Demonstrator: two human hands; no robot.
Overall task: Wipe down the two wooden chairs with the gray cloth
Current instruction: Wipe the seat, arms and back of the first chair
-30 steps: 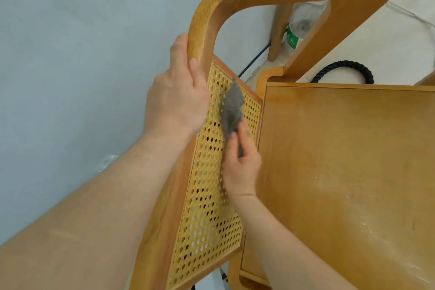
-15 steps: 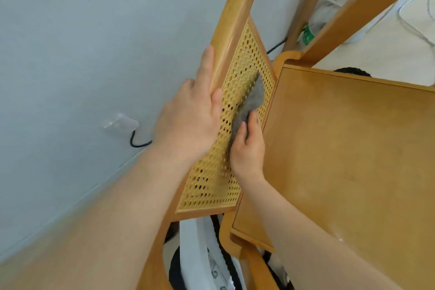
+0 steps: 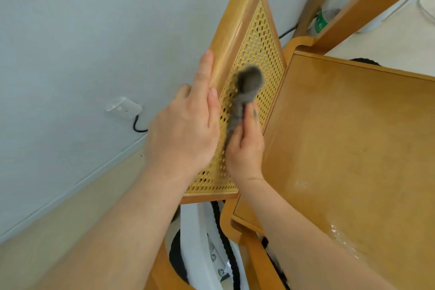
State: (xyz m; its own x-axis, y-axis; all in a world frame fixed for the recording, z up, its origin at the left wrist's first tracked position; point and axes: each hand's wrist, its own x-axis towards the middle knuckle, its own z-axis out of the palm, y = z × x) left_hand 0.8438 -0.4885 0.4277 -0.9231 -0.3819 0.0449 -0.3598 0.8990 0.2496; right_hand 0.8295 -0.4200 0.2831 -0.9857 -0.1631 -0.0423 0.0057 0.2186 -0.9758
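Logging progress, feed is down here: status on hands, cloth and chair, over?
Left hand grips chair frame. Right hand holds gray cloth against cane panel, cloth blurred. No obstruction seen.

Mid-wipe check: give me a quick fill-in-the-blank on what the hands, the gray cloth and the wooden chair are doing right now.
1. The crumpled gray cloth is held by the right hand, not the ____ one.
2. The left hand grips the curved ____ chair frame.
3. The cloth presses on the woven cane panel, full of small ____.
4. The cable at the white wall socket is ____.
Missing words: left, wooden, holes, black.
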